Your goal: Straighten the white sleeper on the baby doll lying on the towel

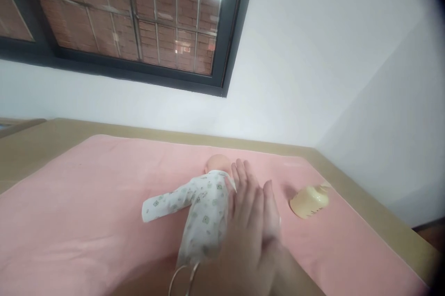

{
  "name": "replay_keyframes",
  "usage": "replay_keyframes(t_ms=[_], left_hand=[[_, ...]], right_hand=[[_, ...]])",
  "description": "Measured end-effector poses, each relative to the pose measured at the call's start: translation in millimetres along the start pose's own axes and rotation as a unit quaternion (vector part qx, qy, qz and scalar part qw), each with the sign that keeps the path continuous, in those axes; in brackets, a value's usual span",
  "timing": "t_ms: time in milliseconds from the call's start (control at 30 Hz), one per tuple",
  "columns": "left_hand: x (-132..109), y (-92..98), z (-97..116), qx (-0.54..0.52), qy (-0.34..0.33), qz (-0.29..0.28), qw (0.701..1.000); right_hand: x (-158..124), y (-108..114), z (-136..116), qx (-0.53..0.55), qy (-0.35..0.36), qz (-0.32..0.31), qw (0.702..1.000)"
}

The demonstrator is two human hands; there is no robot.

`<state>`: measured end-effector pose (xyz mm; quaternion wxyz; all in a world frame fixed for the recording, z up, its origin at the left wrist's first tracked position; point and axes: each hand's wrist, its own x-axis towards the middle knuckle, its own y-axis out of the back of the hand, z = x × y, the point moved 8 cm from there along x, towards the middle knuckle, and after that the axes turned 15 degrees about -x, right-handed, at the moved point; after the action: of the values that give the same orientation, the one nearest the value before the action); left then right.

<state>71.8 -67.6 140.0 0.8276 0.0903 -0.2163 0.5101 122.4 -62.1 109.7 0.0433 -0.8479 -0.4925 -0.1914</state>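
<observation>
A baby doll [203, 205] in a white patterned sleepsuit lies on a pink cloth [86, 212], its bare head [217, 164] towards the wall and one sleeve stretched out to the left. My left hand [245, 208], with bangles [182, 279] at the wrist, rests flat with its fingers stretched out against the doll's right side. My right hand [271, 215] lies close beside it, fingers straight and together, partly blurred, holding nothing. A pale yellow baby bottle [309, 201] lies on its side on the cloth, to the right of both hands.
The pink cloth covers a tan surface [365, 203] whose edge runs along the back and right. Behind it are a white wall and a dark-framed window [222, 54] with bars and brick outside.
</observation>
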Motion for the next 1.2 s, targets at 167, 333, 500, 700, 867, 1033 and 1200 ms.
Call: replay_keyframes(t_ms=[167, 333, 500, 700, 867, 1033, 1200], left_hand=[[-3, -18.1, 13, 0.178, -0.13, -0.174, 0.96], [29, 16.3, 2, 0.195, -0.106, -0.147, 0.964], [54, 49.7, -18, 0.304, -0.116, -0.095, 0.941], [72, 101.9, -63, 0.389, 0.021, 0.011, 0.921], [61, 127.9, -104, 0.473, 0.197, 0.055, 0.857], [55, 113.7, -109, 0.531, 0.183, 0.028, 0.827], [55, 103.0, -110, 0.567, 0.185, -0.025, 0.802]], right_hand=[[-14, 6, -7, 0.025, 0.049, 0.004, 0.998], [11, -15, -5, -0.021, -0.035, -0.257, 0.966], [16, -9, -12, 0.045, -0.12, -0.355, 0.926], [53, 34, -5, -0.036, -0.079, -0.211, 0.974], [63, 20, 32, -0.389, -0.037, -0.185, 0.902], [60, -22, 77, -0.579, 0.041, -0.249, 0.775], [83, -24, 116, -0.54, -0.045, -0.304, 0.784]])
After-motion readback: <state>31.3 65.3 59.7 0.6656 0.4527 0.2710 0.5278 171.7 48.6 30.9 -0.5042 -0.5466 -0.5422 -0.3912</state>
